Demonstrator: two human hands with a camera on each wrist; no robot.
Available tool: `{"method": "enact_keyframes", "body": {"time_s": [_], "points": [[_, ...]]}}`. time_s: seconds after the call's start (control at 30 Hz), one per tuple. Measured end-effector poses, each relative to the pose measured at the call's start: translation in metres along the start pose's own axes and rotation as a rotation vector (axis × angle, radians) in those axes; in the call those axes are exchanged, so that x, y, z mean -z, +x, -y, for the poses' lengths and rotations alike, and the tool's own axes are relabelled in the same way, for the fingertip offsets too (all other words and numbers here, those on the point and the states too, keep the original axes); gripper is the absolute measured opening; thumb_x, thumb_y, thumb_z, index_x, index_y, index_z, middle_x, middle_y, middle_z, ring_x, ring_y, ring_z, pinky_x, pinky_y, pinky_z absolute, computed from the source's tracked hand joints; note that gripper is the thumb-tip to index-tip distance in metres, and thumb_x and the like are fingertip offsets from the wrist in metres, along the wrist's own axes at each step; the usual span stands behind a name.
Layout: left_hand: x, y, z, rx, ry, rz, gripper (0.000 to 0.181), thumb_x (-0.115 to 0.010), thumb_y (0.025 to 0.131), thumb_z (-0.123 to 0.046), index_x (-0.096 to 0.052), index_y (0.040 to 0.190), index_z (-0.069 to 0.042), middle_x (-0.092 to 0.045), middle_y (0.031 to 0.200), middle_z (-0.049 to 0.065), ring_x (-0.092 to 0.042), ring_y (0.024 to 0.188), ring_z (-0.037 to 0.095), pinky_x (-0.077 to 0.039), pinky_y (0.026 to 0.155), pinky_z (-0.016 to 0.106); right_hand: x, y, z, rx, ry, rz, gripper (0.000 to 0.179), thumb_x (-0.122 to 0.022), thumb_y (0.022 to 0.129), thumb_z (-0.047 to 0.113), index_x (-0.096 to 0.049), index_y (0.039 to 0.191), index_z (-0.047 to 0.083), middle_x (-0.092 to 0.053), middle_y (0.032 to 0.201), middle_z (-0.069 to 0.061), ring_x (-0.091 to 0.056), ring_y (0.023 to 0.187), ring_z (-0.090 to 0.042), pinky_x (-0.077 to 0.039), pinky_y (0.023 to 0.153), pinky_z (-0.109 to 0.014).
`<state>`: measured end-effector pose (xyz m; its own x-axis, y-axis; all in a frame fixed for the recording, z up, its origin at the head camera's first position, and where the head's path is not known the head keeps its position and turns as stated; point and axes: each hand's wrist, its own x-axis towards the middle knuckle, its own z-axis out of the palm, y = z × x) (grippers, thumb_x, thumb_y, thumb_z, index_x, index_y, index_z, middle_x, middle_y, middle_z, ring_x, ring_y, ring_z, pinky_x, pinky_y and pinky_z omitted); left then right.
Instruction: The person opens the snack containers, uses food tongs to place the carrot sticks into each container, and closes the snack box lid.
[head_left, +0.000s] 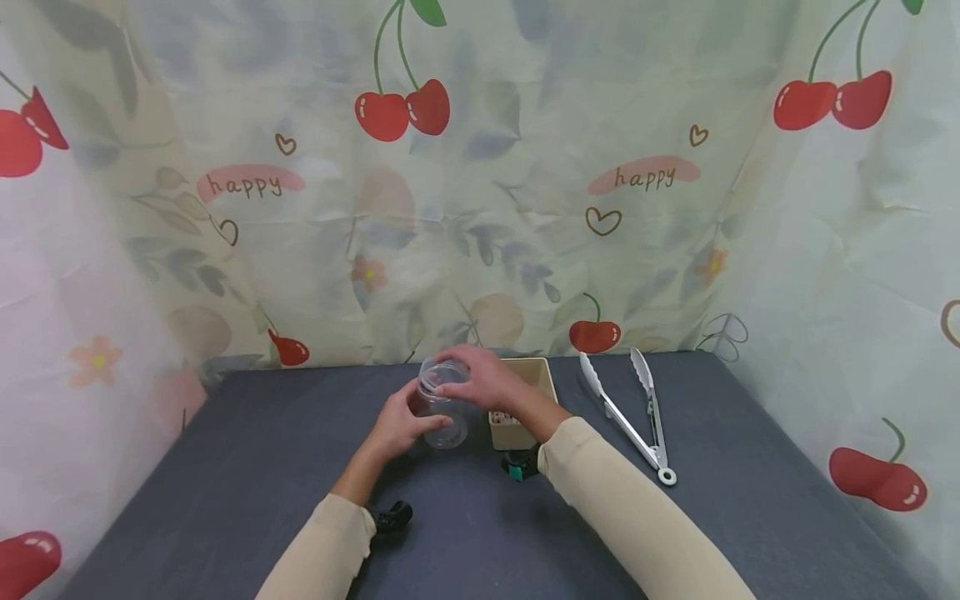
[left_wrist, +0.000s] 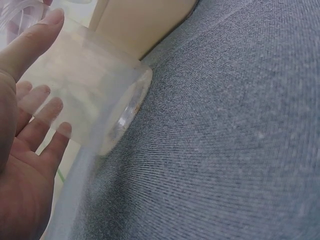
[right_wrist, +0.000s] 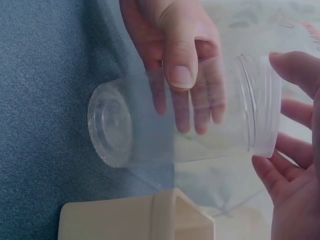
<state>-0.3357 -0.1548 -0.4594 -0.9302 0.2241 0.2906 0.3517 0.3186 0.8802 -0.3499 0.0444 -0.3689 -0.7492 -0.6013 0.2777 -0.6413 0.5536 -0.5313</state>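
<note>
Clear jar (head_left: 448,436) standing on a dark table (head_left: 465,542), the left hand (head_left: 396,425) curled round its side, the right hand (head_left: 483,381) gripping its top. Just right, a beige box (head_left: 513,438), partly hidden by the right arm (head_left: 637,508); farther right, spread metal tongs (head_left: 630,430). Curtain (head_left: 517,187) behind reads "happy" twice.

This is a small, curtained-off table nook; whether it stands in a home, a studio or elsewhere cannot be told. Pale fabric (head_left: 480,225) printed with cherries (head_left: 381,117), hearts and the word "happy" encloses the dark, cloth-textured tabletop (head_left: 247,467) at the back and both sides, while metal tongs (head_left: 632,430) and a clear jar (head_left: 447,435) lend a household note.
</note>
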Motion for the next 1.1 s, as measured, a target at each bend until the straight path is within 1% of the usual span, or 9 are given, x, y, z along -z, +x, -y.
{"method": "enact_keyframes", "body": {"time_s": [0.13, 0.23, 0.37, 0.43, 0.53, 0.67, 0.77, 0.9, 1.1], "points": [[-0.001, 0.001, 0.001, 0.007, -0.034, -0.001, 0.073, -0.086, 0.075, -0.015, -0.05, 0.138, -0.008, -0.06, 0.127, 0.012, -0.058, 0.115, 0.026, -0.046, 0.096, 0.045, 0.001, -0.002, -0.001, 0.004, 0.007, -0.032, 0.046, -0.073, 0.088, 0.032, -0.06, 0.129, 0.015, -0.059, 0.127, -0.003, -0.055, 0.112, -0.021, -0.046, 0.091, -0.041], [-0.002, 0.001, 0.001, 0.005, -0.031, -0.006, 0.074, -0.086, 0.074, -0.013, -0.05, 0.138, -0.007, -0.06, 0.128, 0.013, -0.058, 0.115, 0.027, -0.047, 0.095, 0.044, 0.004, -0.004, -0.001, 0.001, 0.026, -0.055, 0.047, -0.074, 0.088, 0.032, -0.059, 0.129, 0.016, -0.058, 0.129, -0.004, -0.054, 0.113, -0.021, -0.047, 0.091, -0.042], [-0.002, 0.001, 0.001, -0.017, -0.032, 0.001, 0.074, -0.084, 0.076, -0.007, -0.048, 0.139, -0.001, -0.058, 0.129, 0.018, -0.057, 0.117, 0.032, -0.045, 0.096, 0.046, 0.008, -0.007, -0.001, 0.02, 0.04, -0.087, 0.047, -0.074, 0.087, 0.03, -0.06, 0.129, 0.015, -0.057, 0.13, -0.005, -0.053, 0.115, -0.023, -0.046, 0.092, -0.043], [-0.002, 0.002, 0.001, -0.015, -0.044, 0.007, 0.073, -0.083, 0.076, -0.003, -0.047, 0.14, 0.001, -0.057, 0.129, 0.021, -0.055, 0.119, 0.035, -0.043, 0.099, 0.048, 0.01, -0.009, -0.001, 0.03, 0.036, -0.1, 0.047, -0.074, 0.087, 0.03, -0.06, 0.129, 0.014, -0.057, 0.132, -0.006, -0.052, 0.118, -0.024, -0.045, 0.094, -0.044], [-0.002, 0.002, 0.001, -0.036, -0.054, 0.008, 0.073, -0.083, 0.076, -0.003, -0.047, 0.139, 0.001, -0.058, 0.13, 0.021, -0.054, 0.121, 0.033, -0.042, 0.1, 0.046, 0.013, -0.011, -0.001, 0.038, 0.029, -0.113, 0.048, -0.074, 0.088, 0.031, -0.059, 0.13, 0.014, -0.056, 0.134, -0.006, -0.05, 0.123, -0.024, -0.043, 0.097, -0.045], [-0.002, 0.002, 0.002, -0.06, -0.073, 0.0, 0.072, -0.084, 0.074, -0.005, -0.05, 0.138, -0.002, -0.057, 0.131, 0.022, -0.053, 0.123, 0.03, -0.04, 0.102, 0.044, 0.016, -0.016, -0.002, 0.047, 0.019, -0.133, 0.049, -0.074, 0.088, 0.031, -0.059, 0.131, 0.013, -0.055, 0.136, -0.007, -0.048, 0.126, -0.025, -0.041, 0.099, -0.045], [-0.003, 0.003, 0.003, -0.066, -0.09, -0.003, 0.072, -0.084, 0.074, -0.003, -0.05, 0.138, 0.0, -0.055, 0.133, 0.026, -0.052, 0.125, 0.033, -0.038, 0.103, 0.046, 0.019, -0.021, -0.003, 0.078, 0.007, -0.153, 0.049, -0.074, 0.088, 0.03, -0.059, 0.131, 0.011, -0.054, 0.137, -0.009, -0.047, 0.127, -0.026, -0.041, 0.101, -0.045], [-0.003, 0.003, 0.004, -0.074, -0.087, -0.006, 0.072, -0.083, 0.074, -0.003, -0.049, 0.137, 0.002, -0.054, 0.132, 0.028, -0.052, 0.124, 0.035, -0.039, 0.103, 0.048, 0.02, -0.029, -0.004, 0.118, -0.003, -0.176, 0.05, -0.075, 0.087, 0.028, -0.059, 0.13, 0.008, -0.053, 0.137, -0.012, -0.047, 0.128, -0.028, -0.042, 0.1, -0.046], [-0.003, 0.003, 0.003, -0.062, -0.058, -0.005, 0.074, -0.084, 0.074, -0.005, -0.048, 0.138, 0.003, -0.056, 0.132, 0.024, -0.053, 0.122, 0.034, -0.04, 0.102, 0.047, 0.017, -0.041, -0.008, 0.129, -0.019, -0.182, 0.051, -0.076, 0.085, 0.029, -0.06, 0.129, 0.008, -0.054, 0.136, -0.01, -0.048, 0.127, -0.026, -0.041, 0.102, -0.045]]}}
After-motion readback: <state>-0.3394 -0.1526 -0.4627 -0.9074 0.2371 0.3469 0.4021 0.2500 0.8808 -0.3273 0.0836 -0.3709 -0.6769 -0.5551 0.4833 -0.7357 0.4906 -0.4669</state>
